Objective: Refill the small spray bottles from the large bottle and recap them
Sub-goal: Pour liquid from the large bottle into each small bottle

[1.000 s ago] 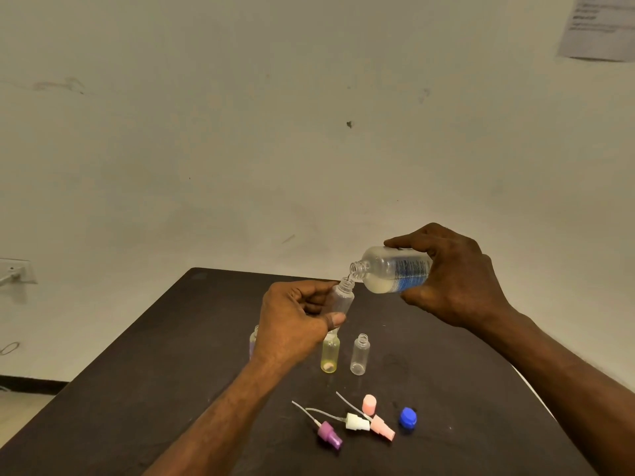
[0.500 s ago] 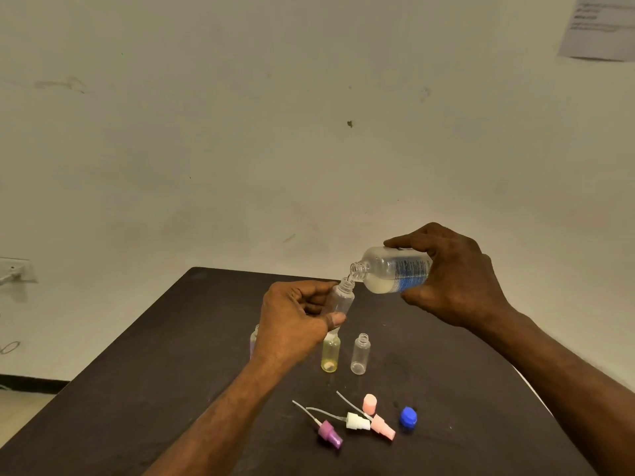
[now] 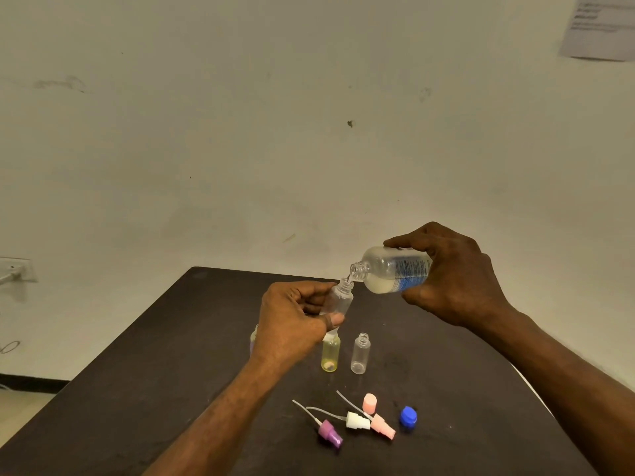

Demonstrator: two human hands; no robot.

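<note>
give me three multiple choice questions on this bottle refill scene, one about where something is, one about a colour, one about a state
1. Where does the blue cap lie?
A. On the table, right of the pink sprayer head
B. On the large bottle
C. In the left hand

2. What colour is the small bottle that stands left of the clear empty one?
A. Red
B. Yellowish
C. Black

3. How is the large bottle held?
A. Upright on the table
C. Capped and upside down
B. Tipped on its side, its open mouth at the neck of the small bottle in the left hand

Answers:
1. A: the cap rests on the dark table beside the pink sprayer head.
2. B: its wall shows yellow.
3. B: the right hand tilts it toward the held bottle, gripped by the left hand.
</note>
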